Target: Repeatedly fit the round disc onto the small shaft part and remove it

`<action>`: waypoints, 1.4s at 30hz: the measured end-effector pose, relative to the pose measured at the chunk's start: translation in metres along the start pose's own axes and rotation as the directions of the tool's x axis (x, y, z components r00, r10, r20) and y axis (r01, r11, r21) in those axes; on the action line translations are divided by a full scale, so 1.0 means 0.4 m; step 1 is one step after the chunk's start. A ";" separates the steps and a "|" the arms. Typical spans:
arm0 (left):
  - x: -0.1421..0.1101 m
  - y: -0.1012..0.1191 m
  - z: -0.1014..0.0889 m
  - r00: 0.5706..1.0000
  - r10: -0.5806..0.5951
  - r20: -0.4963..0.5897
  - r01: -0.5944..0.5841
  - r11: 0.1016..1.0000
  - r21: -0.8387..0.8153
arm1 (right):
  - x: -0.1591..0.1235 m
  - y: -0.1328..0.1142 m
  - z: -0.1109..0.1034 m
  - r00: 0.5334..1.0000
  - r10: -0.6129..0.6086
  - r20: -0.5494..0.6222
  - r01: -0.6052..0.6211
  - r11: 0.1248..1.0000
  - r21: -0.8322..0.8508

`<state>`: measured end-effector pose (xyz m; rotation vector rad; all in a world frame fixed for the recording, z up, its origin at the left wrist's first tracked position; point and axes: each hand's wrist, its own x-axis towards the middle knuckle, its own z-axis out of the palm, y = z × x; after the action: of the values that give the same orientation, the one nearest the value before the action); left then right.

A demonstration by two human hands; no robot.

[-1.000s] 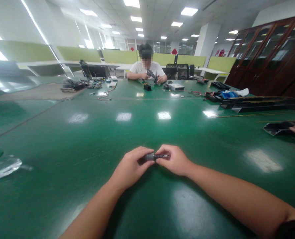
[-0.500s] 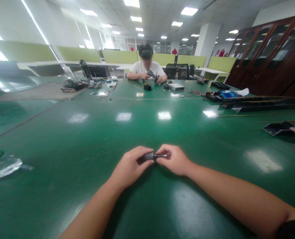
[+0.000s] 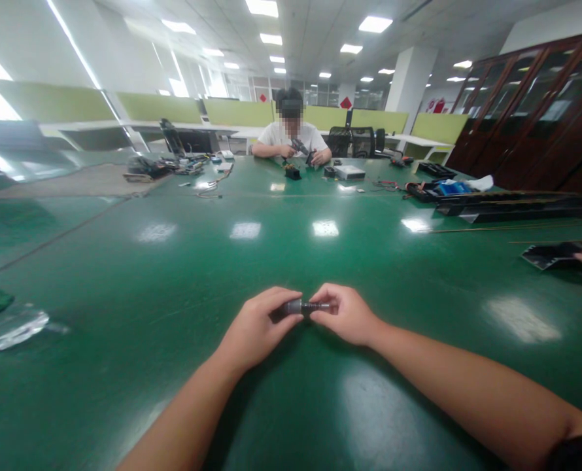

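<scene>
An open-plan office used as a workshop: a broad glossy green worktop [image 3: 173,275] strewn with tools, lime-green desk partitions [image 3: 232,111], ceiling light panels [image 3: 375,24], dark wooden glass-fronted cabinets [image 3: 531,111]

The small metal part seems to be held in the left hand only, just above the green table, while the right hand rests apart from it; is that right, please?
Not quite: the head view shows both hands on the small metal part. The left hand grips its thicker end, and the right hand pinches the thinner end rather than resting apart. It is indeed held just above the green table.
</scene>
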<state>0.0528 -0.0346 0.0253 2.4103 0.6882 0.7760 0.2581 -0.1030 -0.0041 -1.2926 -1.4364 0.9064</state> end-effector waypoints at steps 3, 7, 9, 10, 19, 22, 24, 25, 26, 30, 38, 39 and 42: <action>-0.001 0.001 0.000 1.000 -0.007 -0.009 0.007 1.000 -0.003 | 0.001 0.001 0.000 1.000 0.011 -0.004 -0.011 1.000 0.019; -0.002 -0.002 -0.003 1.000 -0.010 -0.019 0.010 1.000 -0.003 | 0.001 0.001 0.001 0.999 0.037 -0.009 -0.037 0.999 0.032; -0.002 -0.006 -0.006 1.000 -0.015 -0.023 0.015 1.000 0.000 | 0.001 0.000 0.001 0.998 0.057 -0.008 -0.057 0.998 0.041; -0.002 -0.007 -0.007 1.000 -0.017 -0.024 0.017 1.000 0.001 | 0.001 0.000 0.002 0.998 0.065 -0.009 -0.065 0.997 0.042; -0.004 -0.015 -0.012 0.999 -0.022 -0.037 0.023 0.999 0.031 | 0.003 0.003 0.002 0.997 0.070 -0.020 -0.069 0.997 0.021; -0.002 -0.016 -0.013 0.999 -0.015 -0.035 0.016 0.999 0.039 | 0.002 0.000 0.002 0.997 0.071 -0.024 -0.071 0.997 0.013; -0.001 -0.016 -0.014 0.999 -0.007 -0.037 0.009 0.999 0.042 | 0.002 -0.001 0.001 0.997 0.077 -0.030 -0.077 0.997 0.008; -0.001 -0.016 -0.016 0.999 -0.004 -0.040 0.006 0.999 0.044 | 0.003 -0.001 0.001 0.996 0.081 -0.032 -0.080 0.997 0.011; -0.001 -0.016 -0.018 0.999 -0.002 -0.044 0.004 0.999 0.048 | 0.004 -0.001 0.001 0.996 0.085 -0.032 -0.084 0.996 0.020; -0.003 -0.017 -0.027 0.999 0.005 -0.050 -0.002 0.998 0.065 | 0.006 0.004 0.001 0.995 0.095 -0.022 -0.094 0.993 0.069; 0.000 -0.028 -0.042 0.997 -0.003 -0.078 0.011 0.995 0.098 | 0.012 0.000 -0.002 0.990 0.133 -0.042 -0.126 0.982 0.141; 0.000 -0.031 -0.047 0.995 -0.018 -0.099 0.028 0.994 0.107 | 0.012 0.000 -0.002 0.989 0.141 -0.041 -0.133 0.980 0.151; 0.000 -0.042 -0.068 0.960 -0.120 -0.252 0.150 0.983 0.106 | 0.009 0.000 -0.001 0.993 0.116 -0.013 -0.114 0.987 0.116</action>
<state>0.0302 -0.0137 0.0345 2.3684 1.0155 1.0102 0.2586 -0.0994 -0.0033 -1.3048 -1.2856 1.0348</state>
